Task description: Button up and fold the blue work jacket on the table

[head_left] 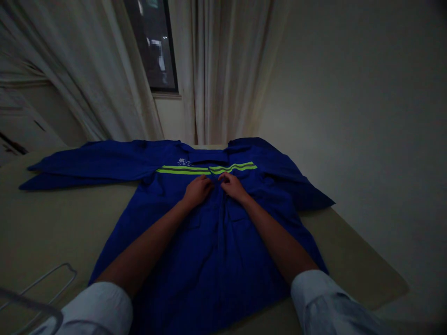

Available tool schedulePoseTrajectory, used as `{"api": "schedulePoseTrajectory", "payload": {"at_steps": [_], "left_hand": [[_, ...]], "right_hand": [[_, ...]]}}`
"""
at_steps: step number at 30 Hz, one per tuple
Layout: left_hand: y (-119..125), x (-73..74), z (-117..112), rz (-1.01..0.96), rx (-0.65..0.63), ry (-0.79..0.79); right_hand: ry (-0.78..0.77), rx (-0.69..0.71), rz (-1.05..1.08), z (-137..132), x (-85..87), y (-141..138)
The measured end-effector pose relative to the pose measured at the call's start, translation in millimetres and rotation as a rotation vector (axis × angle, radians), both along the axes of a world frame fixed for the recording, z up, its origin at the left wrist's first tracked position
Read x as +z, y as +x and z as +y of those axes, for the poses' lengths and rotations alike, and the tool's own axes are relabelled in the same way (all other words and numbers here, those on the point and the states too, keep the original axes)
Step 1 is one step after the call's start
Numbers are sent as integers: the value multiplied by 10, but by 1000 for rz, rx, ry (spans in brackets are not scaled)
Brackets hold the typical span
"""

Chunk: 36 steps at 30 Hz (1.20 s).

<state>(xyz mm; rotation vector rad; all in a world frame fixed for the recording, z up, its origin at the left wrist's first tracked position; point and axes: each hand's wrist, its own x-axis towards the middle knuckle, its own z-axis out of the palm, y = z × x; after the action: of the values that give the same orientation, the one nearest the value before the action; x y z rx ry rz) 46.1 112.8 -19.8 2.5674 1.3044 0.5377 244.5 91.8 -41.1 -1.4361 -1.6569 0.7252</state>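
Note:
A blue work jacket with yellow-green reflective stripes lies flat, front up, on a beige surface. Its sleeves spread out to the left and right. Both of my hands meet at the jacket's front opening, just below the stripes. My left hand has its fingers curled and pinched on the left edge of the opening. My right hand is closed on the right edge, fingertips touching the left hand's.
A light wire clothes hanger lies on the surface at the lower left. White curtains and a dark window stand behind. A plain wall runs close along the right edge of the surface.

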Motion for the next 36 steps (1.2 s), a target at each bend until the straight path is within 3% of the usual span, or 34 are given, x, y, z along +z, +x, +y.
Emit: {"api": "schedulePoseTrajectory", "payload": {"at_steps": [4,8,12,14,17,19,22,28,36], "left_hand": [[-69,-182,129,-139,-25,-34],[-113,-227,293,-192,-94,-154],[-116,-249,395,-203,-126,-208],[-117,-260,411,-216,-115,-266],[-126,-262,399,-255,-98,-305],[-132,-251,370,-275,-84,-256],[-131,-220,314,-269,-65,-184],[-123,-201,268,-343,-39,-253],[-135,-212,286,-455,-118,-257]], "right_hand": [[213,-77,-256,-26,-16,-126],[142,-127,-426,-6,27,-175],[32,-87,-513,54,108,-84],[20,-89,-505,69,126,-64],[158,-71,-368,60,95,-115],[250,-34,-245,40,47,-172],[255,9,-165,8,-11,-222],[253,-46,-212,-31,-16,-217],[231,-119,-337,-121,26,-292]]}}
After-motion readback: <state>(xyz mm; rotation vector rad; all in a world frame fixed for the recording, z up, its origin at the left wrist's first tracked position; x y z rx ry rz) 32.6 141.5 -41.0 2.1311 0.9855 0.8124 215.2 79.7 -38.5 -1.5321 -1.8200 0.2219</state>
